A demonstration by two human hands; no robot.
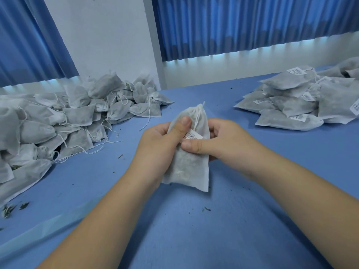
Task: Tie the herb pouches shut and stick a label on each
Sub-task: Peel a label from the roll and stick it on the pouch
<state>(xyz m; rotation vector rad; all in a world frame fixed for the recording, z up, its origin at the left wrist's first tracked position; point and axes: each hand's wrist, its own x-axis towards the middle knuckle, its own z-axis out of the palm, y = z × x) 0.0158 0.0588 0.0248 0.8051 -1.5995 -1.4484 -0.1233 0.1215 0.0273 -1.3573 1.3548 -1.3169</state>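
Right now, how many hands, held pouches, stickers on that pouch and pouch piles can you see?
Hands: 2 (left hand, right hand)
Held pouch: 1
Label on it: 1
Pouch piles: 2 (left pile, right pile)
Total: 6

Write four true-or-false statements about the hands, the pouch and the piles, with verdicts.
1. The left hand and right hand both hold one pouch. True.
2. The label lies on the table. False: it sits on the pouch, between the thumbs.
3. The right pile carries labels. True.
4. The left pile carries labels too. False: none show there.
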